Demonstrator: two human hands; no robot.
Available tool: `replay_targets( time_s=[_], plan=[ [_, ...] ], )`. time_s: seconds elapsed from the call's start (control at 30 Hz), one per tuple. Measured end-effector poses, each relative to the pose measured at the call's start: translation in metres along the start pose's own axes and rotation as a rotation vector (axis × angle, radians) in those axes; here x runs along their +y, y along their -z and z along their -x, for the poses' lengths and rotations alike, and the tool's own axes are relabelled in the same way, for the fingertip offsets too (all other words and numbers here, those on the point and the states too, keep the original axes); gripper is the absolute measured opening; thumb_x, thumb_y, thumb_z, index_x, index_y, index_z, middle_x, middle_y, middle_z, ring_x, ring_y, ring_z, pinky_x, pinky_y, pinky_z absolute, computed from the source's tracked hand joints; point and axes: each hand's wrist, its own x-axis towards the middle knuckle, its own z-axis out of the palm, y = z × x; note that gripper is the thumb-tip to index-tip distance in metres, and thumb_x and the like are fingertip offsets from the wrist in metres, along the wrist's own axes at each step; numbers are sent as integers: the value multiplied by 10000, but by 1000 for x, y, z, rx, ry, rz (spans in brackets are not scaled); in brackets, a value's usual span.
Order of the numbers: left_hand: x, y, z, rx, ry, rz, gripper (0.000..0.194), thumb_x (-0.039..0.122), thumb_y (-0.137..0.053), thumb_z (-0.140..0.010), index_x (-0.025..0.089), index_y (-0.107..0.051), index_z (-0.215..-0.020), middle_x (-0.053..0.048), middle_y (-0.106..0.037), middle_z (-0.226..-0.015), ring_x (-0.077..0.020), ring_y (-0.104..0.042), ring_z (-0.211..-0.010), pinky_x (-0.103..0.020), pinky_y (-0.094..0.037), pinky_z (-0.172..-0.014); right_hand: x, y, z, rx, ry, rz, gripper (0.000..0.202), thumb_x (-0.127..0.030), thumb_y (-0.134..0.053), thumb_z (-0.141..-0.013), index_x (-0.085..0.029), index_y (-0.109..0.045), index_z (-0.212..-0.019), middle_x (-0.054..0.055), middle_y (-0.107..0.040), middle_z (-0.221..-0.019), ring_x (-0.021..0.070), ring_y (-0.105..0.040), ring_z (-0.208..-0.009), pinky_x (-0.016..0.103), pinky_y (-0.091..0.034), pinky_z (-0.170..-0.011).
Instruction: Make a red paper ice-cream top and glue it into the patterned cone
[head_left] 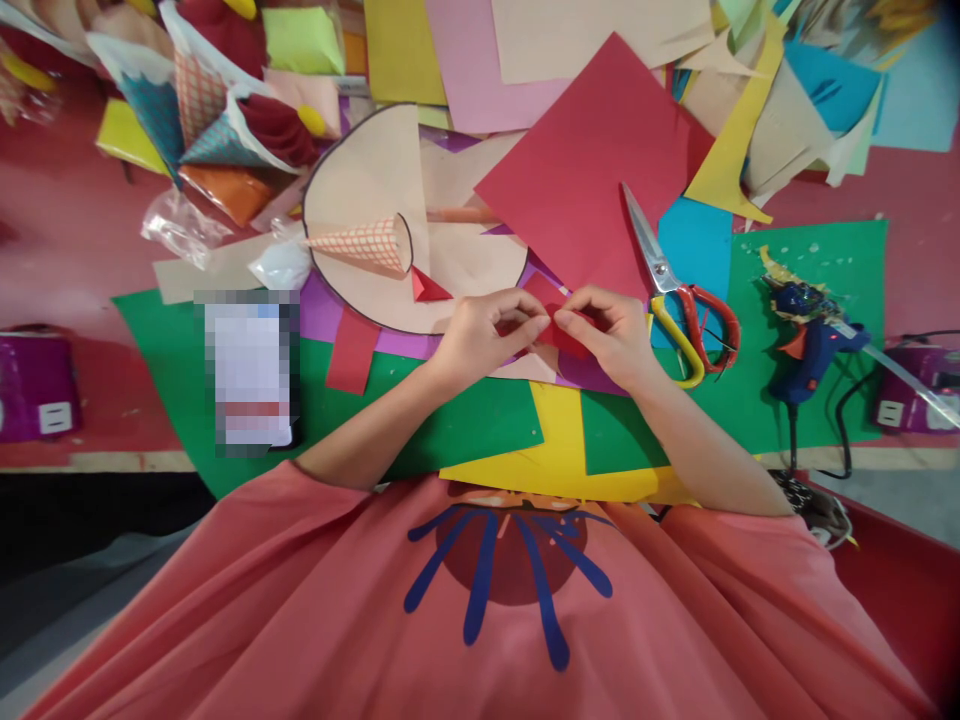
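Note:
Between my two hands is a small piece of red paper [571, 340], pinched by the fingertips of both. My left hand [487, 335] grips its left side, and my right hand [609, 330] has its right side; part of the paper is hidden by the fingers. A large red sheet [592, 170] lies just beyond. Scissors [661, 275] with red and yellow handles rest beside my right hand. Left of my hands are a small folded red paper piece [430, 287], a checked paper cone [367, 245] and a red strip [352, 350], with a cream paper round [352, 180] under the cone.
A blue glue gun [806, 365] lies at the right with its cord hanging over the edge. A phone [251, 370] lies at the left on green paper [390, 400]. Filled paper cones [225, 120] and colored sheets [465, 60] crowd the back.

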Motion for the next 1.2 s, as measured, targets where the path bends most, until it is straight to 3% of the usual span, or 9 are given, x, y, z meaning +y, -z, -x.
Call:
replay_targets(
  time_s=[0.13,0.33,0.63,0.83,1.0,1.2],
  plan=[
    [-1,-1,0,-36,47,28,302,443,-602,-857,150,-596,-783,18,-656,-582,-76,-657,-514,-146,-527,-506,2,-1,0,19,-23,-29,258,-407,-703,-795,-190,-626,-680,-42,-583,-633,84,-505,-612,232,-439,-617],
    [-3,0,-1,-38,47,44,344,485,-588,-862,154,-563,-769,15,-658,-582,-78,-659,-520,-149,-534,-513,1,1,-1,75,-9,-41,219,-373,-682,-819,-194,-626,-705,-34,-595,-666,86,-524,-645,231,-446,-635],
    [1,-1,1,-117,49,-47,283,424,-600,-861,154,-565,-788,41,-606,-584,-62,-636,-502,-134,-507,-494,-1,0,1,-29,-6,-34,270,-368,-674,-823,-180,-591,-648,-48,-521,-608,68,-449,-581,233,-421,-614],
    [2,1,1,-89,-25,-130,160,272,-543,-865,154,-563,-760,49,-566,-589,-46,-614,-512,-123,-458,-495,-1,-1,1,-1,-56,-17,263,-395,-625,-844,-184,-594,-691,-36,-536,-639,79,-463,-604,225,-405,-582],
    [1,0,0,-80,-113,-201,106,208,-545,-811,155,-560,-721,51,-539,-588,-34,-495,-510,-141,-402,-498,0,-2,1,-6,-8,6,210,-303,-622,-845,-176,-583,-682,-46,-523,-618,66,-445,-576,214,-410,-577],
    [-3,-1,-1,-44,-152,-236,92,224,-550,-825,163,-557,-756,55,-545,-604,-38,-480,-519,-146,-401,-506,-1,-3,3,3,9,72,234,-378,-606,-872,-187,-612,-737,-31,-590,-671,88,-523,-639,231,-448,-615]
  ],
)
